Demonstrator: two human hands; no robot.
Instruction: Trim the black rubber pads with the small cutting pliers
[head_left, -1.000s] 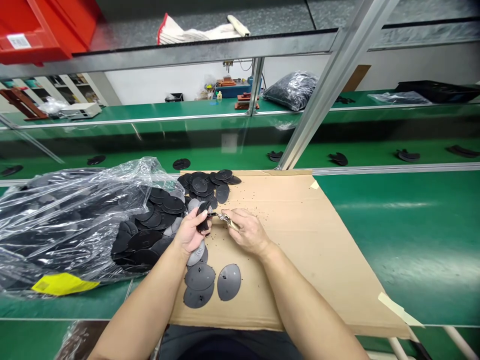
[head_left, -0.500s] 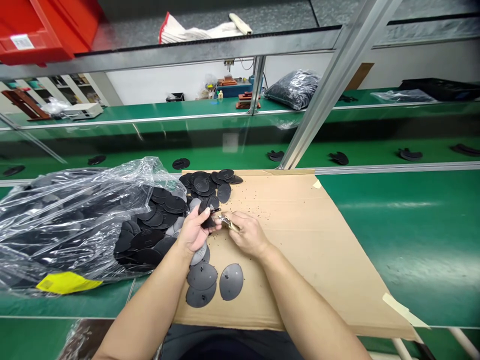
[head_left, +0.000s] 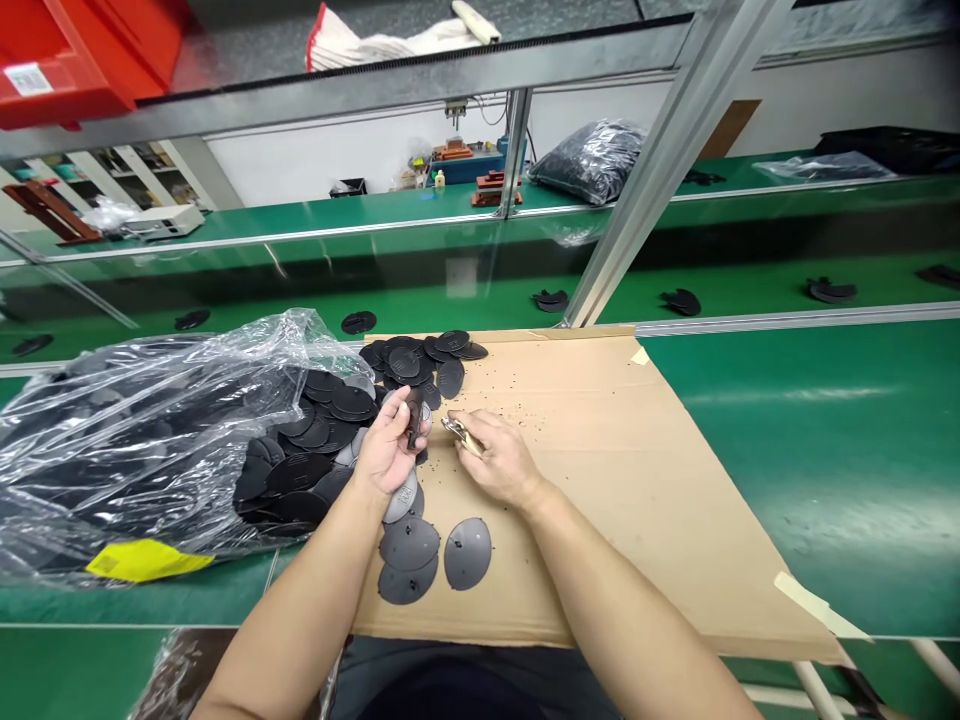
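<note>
My left hand (head_left: 388, 450) is closed round a black oval plastic part (head_left: 412, 417), held on edge above the cardboard sheet (head_left: 600, 480). Just to its right, my right hand (head_left: 496, 458) grips a small metal cutter (head_left: 459, 432) whose tip points at the part with a small gap between them. Below my hands, three finished grey oval parts (head_left: 435, 555) lie flat on the cardboard. A heap of black oval parts (head_left: 337, 410) spills from a clear plastic bag (head_left: 150, 430) on the left.
A green conveyor belt (head_left: 750, 290) behind the cardboard carries scattered black parts (head_left: 679, 299). A slanted metal post (head_left: 660, 160) rises from the bench. Overhead, a shelf holds a red bin (head_left: 67, 50) and white gloves (head_left: 375, 40). A yellow label (head_left: 146, 558) sits on the bag.
The cutter tip has drawn slightly away from the part, and my left hand has turned the part more on edge. Both hands stay in the same spot.
</note>
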